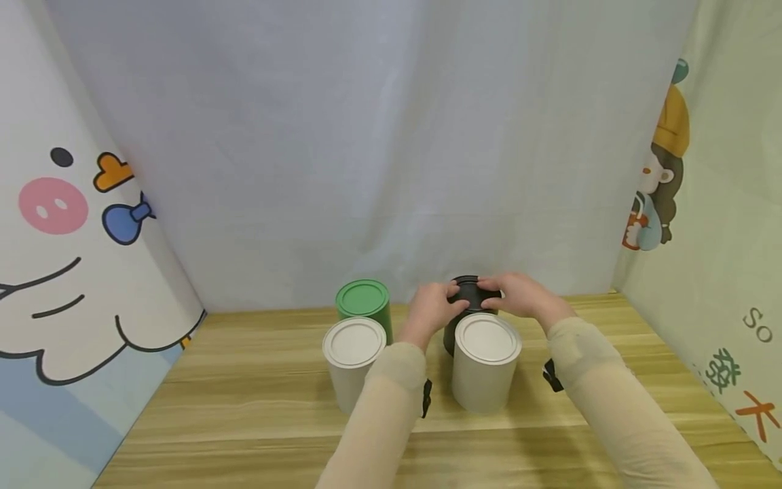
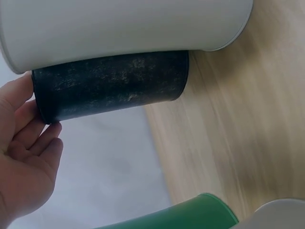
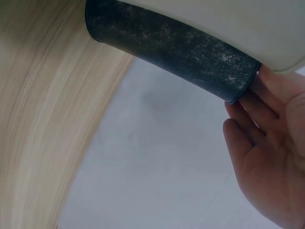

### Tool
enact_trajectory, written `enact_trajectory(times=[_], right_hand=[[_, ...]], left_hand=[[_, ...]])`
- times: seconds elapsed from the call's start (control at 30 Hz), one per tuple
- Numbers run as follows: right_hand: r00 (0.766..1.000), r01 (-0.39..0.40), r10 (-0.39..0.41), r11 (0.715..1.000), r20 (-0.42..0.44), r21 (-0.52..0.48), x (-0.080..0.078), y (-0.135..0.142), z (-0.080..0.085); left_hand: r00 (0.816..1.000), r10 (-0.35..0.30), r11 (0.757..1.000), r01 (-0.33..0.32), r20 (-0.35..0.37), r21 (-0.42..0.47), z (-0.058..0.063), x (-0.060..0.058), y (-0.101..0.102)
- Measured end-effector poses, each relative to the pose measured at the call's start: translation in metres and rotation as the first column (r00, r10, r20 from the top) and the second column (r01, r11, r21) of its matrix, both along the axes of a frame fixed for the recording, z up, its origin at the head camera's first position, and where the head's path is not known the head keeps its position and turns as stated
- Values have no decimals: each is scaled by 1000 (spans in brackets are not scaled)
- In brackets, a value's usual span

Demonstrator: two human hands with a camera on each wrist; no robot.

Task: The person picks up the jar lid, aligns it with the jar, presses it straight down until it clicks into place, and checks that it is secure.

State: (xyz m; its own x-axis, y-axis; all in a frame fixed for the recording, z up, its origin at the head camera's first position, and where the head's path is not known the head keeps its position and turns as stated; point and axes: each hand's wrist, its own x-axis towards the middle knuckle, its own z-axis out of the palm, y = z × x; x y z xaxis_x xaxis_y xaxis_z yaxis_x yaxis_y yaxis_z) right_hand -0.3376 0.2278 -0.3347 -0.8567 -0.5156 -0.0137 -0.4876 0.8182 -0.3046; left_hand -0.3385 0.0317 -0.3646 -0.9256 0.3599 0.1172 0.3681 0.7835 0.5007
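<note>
Both hands are at the top of a black can, which stands behind a white can. From the left, my left hand grips the lid's rim with thumb and fingers. Opposite it, my right hand holds the right side of the same rim, its thumb toward the left thumb. The left wrist view has the scuffed dark side of the can, with fingertips at its top edge. The right wrist view gives a similar look at the can. The lid appears seated on the can.
To the left, a green can stands behind a second white can. All stand on a wood-grain table. A pale curtain hangs behind, and printed cartoon sheets flank the table on both sides.
</note>
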Motion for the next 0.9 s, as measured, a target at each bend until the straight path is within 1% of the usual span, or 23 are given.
enact_trajectory(times=[0.17,0.37,0.5,0.6,0.7,0.8,0.9], right_hand=[[999,-14,14,1000,-34,-6,1,2,-2],[999,-3,2,1000,-40,-24,1,4,-6],[998,-8,5,999,-62,-47,2,5,-9],[996,-16,9,997,-90,-79,3,5,-14],[993,-22,7,992,-121,-122,3,7,-20],[989,-16,-9,986,-145,-166,5,9,-27],[984,-18,-20,977,-177,-212,7,13,-32]], left_hand=[[1000,0,1000,1,-23,26,-2,5,1],[999,16,999,-15,-32,30,-5,7,2],[996,2,1000,-2,-92,-4,-8,7,2],[985,-20,999,14,-170,-38,-10,6,1],[972,-24,998,10,-235,-60,-12,7,-1],[958,-8,999,-6,-285,-48,-13,10,-4],[948,8,1000,-15,-317,-20,-13,14,-7]])
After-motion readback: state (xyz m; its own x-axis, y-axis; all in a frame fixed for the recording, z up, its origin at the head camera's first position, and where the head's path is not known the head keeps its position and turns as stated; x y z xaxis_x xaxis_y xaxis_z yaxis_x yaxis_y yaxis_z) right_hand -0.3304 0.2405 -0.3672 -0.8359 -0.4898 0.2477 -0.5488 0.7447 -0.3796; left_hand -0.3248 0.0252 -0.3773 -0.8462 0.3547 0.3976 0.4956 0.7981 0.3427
